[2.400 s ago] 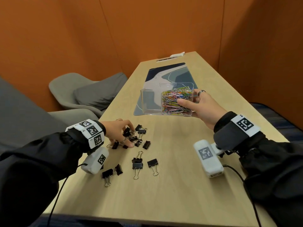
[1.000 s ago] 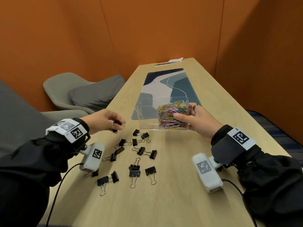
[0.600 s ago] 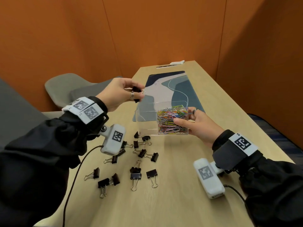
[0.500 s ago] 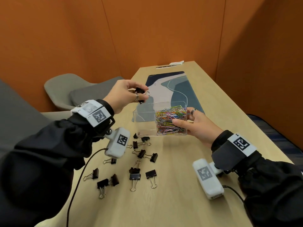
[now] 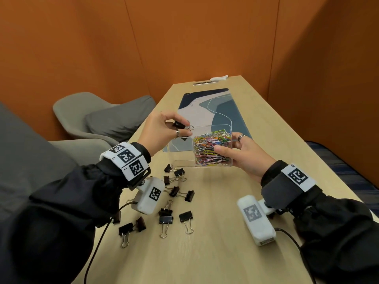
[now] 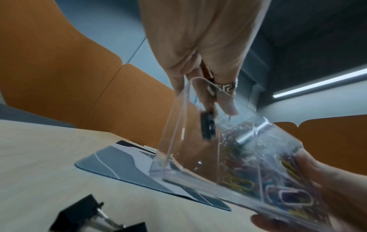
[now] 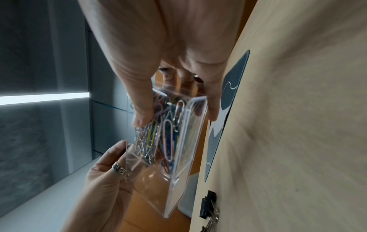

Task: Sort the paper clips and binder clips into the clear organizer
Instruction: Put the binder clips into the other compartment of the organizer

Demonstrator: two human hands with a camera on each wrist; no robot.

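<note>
My right hand (image 5: 227, 144) grips the right end of the clear organizer (image 5: 182, 158) and holds it above the table, thumb on the near wall and fingers behind. Its right compartment is packed with coloured paper clips (image 5: 212, 140); the left compartment looks bare. At the rim of that left compartment my left hand (image 5: 185, 129) pinches black binder clips (image 5: 179, 125). In the left wrist view a blurred black binder clip (image 6: 207, 129) shows below the fingers (image 6: 228, 108), inside the organizer (image 6: 178, 141). Several loose binder clips (image 5: 165, 219) lie on the table near me.
A blue and white desk mat (image 5: 207, 107) lies beyond the organizer. Grey chairs (image 5: 102, 117) stand left of the table (image 5: 225, 253). A white item (image 5: 220, 78) sits at the far end. Orange walls close in behind and to the right.
My left hand took binder clips from the pile and rose to the organizer's left rim. My right hand lifted the organizer off the mat and brought it nearer.
</note>
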